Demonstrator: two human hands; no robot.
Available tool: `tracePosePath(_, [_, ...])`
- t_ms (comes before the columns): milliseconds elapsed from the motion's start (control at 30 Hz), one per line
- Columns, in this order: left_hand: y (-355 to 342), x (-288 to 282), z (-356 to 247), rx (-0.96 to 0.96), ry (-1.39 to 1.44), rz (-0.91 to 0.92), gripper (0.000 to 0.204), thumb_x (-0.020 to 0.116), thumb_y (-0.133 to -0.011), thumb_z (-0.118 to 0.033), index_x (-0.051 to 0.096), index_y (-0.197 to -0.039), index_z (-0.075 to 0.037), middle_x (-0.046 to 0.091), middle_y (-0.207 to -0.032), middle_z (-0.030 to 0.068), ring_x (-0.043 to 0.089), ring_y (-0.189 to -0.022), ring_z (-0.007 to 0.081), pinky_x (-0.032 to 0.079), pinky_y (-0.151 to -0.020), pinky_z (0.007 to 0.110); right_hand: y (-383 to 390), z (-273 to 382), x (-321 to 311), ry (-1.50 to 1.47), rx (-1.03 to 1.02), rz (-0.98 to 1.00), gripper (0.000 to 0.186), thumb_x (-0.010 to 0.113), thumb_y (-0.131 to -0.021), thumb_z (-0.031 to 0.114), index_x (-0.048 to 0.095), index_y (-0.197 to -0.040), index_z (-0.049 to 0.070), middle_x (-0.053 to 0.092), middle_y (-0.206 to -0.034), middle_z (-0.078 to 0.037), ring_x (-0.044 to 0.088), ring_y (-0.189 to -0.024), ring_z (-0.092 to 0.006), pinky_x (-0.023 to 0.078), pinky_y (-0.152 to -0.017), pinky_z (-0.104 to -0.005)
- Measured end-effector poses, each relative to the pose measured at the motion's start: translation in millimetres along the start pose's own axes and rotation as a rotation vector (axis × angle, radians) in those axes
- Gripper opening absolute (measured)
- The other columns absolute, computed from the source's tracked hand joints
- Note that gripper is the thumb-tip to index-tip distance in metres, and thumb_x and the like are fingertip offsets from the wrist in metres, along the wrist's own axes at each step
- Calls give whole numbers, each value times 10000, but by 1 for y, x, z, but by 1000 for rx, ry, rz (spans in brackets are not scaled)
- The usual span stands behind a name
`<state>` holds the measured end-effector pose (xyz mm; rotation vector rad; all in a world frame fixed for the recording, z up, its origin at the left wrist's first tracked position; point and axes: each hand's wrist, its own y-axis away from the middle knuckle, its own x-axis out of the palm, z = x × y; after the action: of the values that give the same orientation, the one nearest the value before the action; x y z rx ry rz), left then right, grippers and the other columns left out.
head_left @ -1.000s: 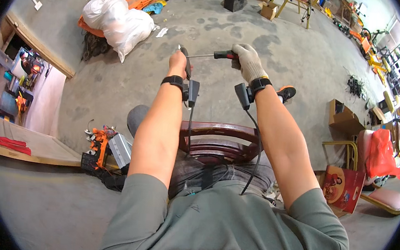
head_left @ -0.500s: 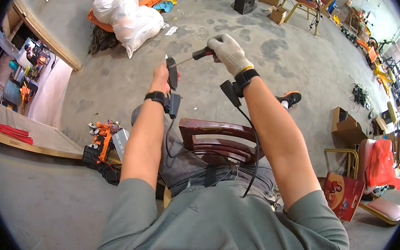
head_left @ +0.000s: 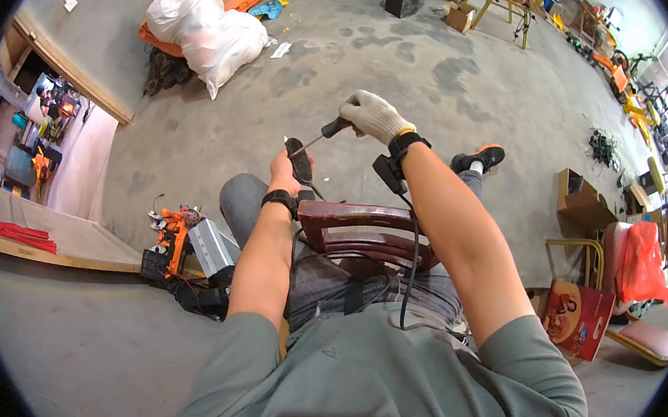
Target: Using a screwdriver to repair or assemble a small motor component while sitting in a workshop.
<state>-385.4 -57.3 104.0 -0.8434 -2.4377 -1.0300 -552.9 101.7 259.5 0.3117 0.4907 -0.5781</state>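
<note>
A dark, flat oval part (head_left: 300, 161) is gripped in my bare left hand (head_left: 281, 174), above and just beyond the wooden chair back (head_left: 361, 217). What exactly it is, I cannot make out. My right hand (head_left: 375, 115), in a whitish knitted glove, is closed around the dark handle of a screwdriver (head_left: 334, 127). The metal shaft slants down to the left and its tip end reaches the face of the oval part. Whether it sits in a screw is too small to tell. A black band with a cabled box is strapped to each wrist.
A silver metal box (head_left: 213, 247) and orange-and-black parts (head_left: 174, 234) lie left of my legs. White sacks (head_left: 210, 35) sit at the far left. On the right are an open cardboard box (head_left: 581, 200), a red carton (head_left: 576, 319) and a chair with a red bag (head_left: 641, 263).
Both hands have come nearer my body, the left one also shifting right. The oval part is tilted differently, with the screwdriver now sloping more steeply against it. My left knee shows more.
</note>
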Motion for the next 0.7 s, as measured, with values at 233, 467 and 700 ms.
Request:
tracePosePath(233, [5,-4,6,-16,-15,-84,361,317,-972,-294,558,-906,-34,641,-744,173,626,-635,299,529,-580,417,0,2,4,-6,46,79,361,484,-864,308,583,-971,-22,635,-761,-109,622,-581,-190,520,-542,-325])
tracePosePath(467, [-2,-8,10,3,-136,-87,315,366,-954,-304,537,-890,-46,617,-721,156,620,-616,286,523,-557,400,2,2,6,1,-14,48,341,496,-817,269,609,-953,-22,629,-690,-134,619,-564,-217,496,-569,-347])
tracePosePath(700, [0,-6,11,4,-128,-95,321,368,-953,-307,538,-864,-50,612,-709,153,616,-612,283,519,-555,397,5,0,6,-29,-74,20,371,584,-764,275,617,-1003,-6,655,-776,-136,629,-613,-206,508,-593,-317])
